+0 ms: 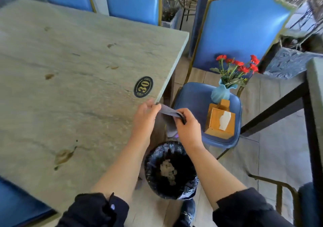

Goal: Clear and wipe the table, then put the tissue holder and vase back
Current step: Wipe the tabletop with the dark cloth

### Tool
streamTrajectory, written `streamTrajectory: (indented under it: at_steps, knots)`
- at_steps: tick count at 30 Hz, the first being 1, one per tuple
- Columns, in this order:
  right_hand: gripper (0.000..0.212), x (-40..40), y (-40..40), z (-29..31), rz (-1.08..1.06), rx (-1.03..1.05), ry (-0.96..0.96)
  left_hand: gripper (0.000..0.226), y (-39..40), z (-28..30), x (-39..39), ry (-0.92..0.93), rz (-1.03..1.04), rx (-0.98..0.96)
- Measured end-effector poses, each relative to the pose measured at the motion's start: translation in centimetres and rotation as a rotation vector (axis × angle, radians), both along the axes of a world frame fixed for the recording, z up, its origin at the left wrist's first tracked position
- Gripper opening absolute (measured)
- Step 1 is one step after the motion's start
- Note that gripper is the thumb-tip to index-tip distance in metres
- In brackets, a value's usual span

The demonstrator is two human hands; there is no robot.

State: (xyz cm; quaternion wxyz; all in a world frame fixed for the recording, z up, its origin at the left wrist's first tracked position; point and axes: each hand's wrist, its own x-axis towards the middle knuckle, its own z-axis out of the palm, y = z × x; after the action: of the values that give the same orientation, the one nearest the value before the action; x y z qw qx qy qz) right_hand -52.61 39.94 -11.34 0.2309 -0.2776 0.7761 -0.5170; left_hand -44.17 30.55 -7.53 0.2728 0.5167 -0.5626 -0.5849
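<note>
Both hands hold a grey wiping cloth (168, 117) just off the pale stone-look table's (70, 69) near right corner, above the black-lined waste bin (170, 170), probably to shake crumbs in. The left hand (146, 116) pinches one end; the right hand (186, 127) grips the other. The wooden tissue holder (220, 121) and blue ribbed vase of red flowers (220, 94) wait on the blue chair seat (194, 95), keeping the table free for wiping.

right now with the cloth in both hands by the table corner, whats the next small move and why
Probably bring the grey cloth, held by the left hand and right hand above the bin, onto the table and wipe. Brown stains remain on it, while the vase and tissue holder wait on the chair seat.
</note>
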Motion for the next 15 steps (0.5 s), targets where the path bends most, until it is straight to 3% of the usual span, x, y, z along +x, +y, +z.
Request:
streamTrajectory:
  at_steps: [3,8,10,12,15]
  knots:
    - [0.015,4.1,-0.6,3.4,0.034,-0.067,0.037,0.006,-0.6,2.9,5.5,0.032,-0.011,-0.105]
    - [0.008,11.9,-1.6,5.8,0.037,-0.084,-0.003,0.013,-0.7,4.1,15.2,0.118,-0.032,-0.222]
    - [0.005,15.0,-2.1,5.8,0.048,-0.054,-0.037,0.009,-0.8,3.2,18.6,0.077,-0.059,-0.260]
    - [0.005,17.8,-2.7,5.3,0.058,0.004,-0.065,0.024,-0.8,2.2,21.6,0.009,-0.062,-0.290]
    - [0.009,21.1,-3.4,3.9,0.077,0.192,-0.049,0.028,-0.9,0.3,25.3,-0.107,-0.046,-0.256]
